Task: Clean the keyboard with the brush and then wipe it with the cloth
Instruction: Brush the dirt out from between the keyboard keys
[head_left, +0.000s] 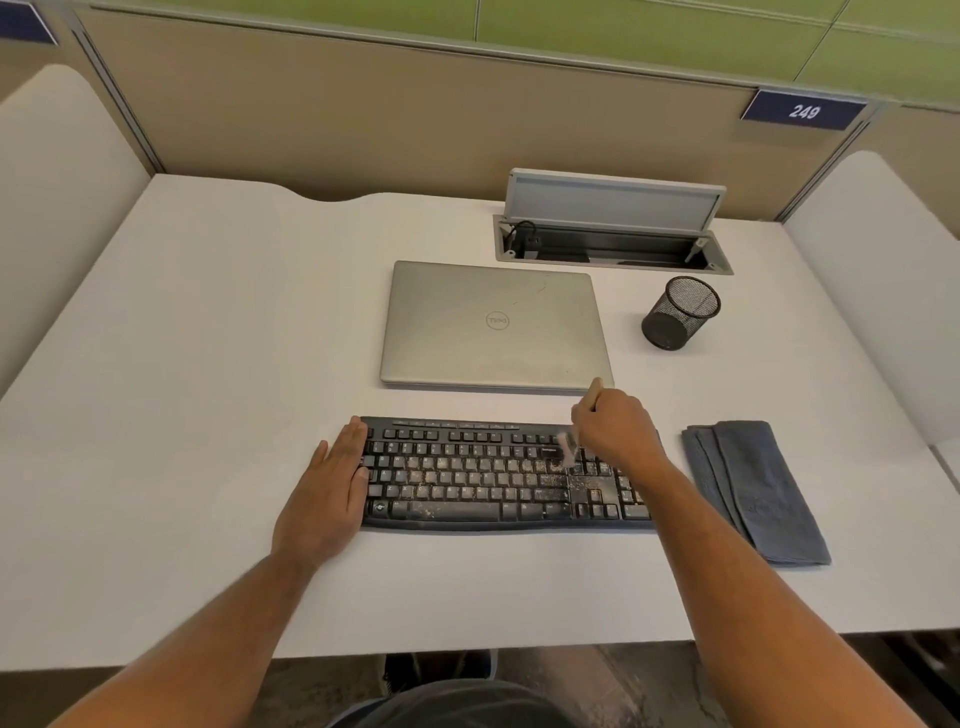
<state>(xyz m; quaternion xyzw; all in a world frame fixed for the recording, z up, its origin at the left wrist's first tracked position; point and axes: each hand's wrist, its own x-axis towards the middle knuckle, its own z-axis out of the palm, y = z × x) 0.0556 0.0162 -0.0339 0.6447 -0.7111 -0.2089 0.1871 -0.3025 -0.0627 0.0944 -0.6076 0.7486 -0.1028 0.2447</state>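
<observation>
Right now your right hand (615, 423) is curled around the brush (569, 451), whose blurred bristles meet the keys at the right part of the black keyboard (467, 480), which lies on the white desk (208, 364) in front of you. Your left hand (332, 483) lies flat with straight fingers against the keyboard's left end. Pale crumbs speckle the keyboard's middle rows. The folded grey cloth (753, 491) rests just right of the keyboard, apart from it. Behind the keyboard sits a closed silver laptop (493, 325), and farther back to the right a black mesh cup (678, 319).
</observation>
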